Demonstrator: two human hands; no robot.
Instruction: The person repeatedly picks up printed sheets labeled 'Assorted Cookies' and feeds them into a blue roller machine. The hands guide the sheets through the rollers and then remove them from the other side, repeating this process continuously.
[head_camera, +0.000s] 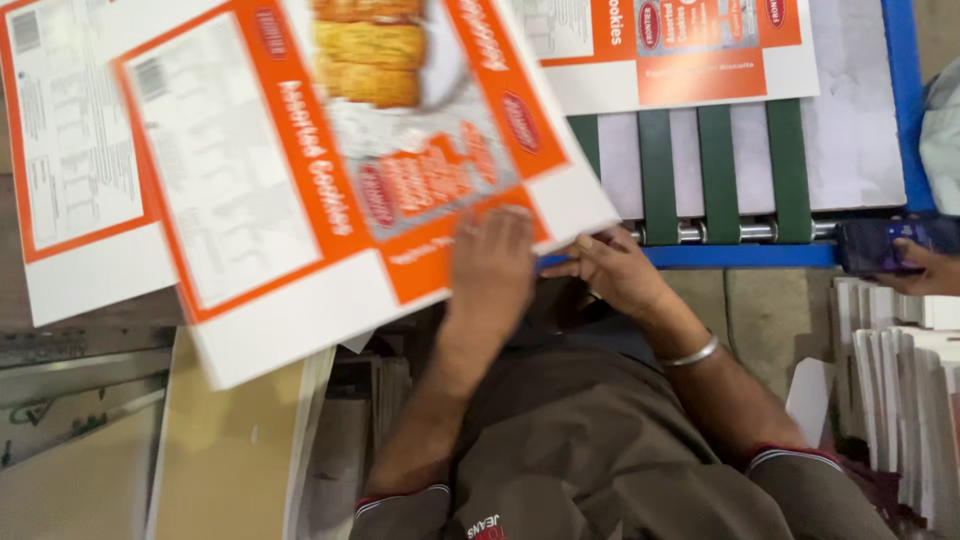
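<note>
Head view, hands: the left hand (490, 265) lies flat, palm down, fingers stretched and close together, pressing on the lower edge of the carton sheet (350, 170). It does not grip the sheet; it only rests on top.
Right hand: the right hand (612, 268) is half curled just beside the left one, with the fingertips at the sheet's lower right corner. I cannot tell if it pinches the edge. A thin metal bangle (692, 353) sits on this wrist.
Carton sheet: a flat, unfolded box blank of smooth glossy cardboard, orange and white, with a printed photo of cookies and plain white flaps. It lies tilted, across the front of the person, partly over the feed table.
Second sheet: another carton blank (75, 160) of the same kind lies under it at the left, with a white flap at the bottom.
Third sheet: a further blank (680, 50) lies flat at the top, on the belts.
Feed table: dull grey plate with a blue metal frame (740, 256), four dark green flat belts (718, 170) and shiny steel rollers at the front edge.
Right edge: another person's hand (925, 268) holds a dark phone-like object (880, 245).
Stack: white cardboard pieces (900, 390) stand on edge at the lower right.
Clothing: brown shirt (600, 460) with soft cloth.
</note>
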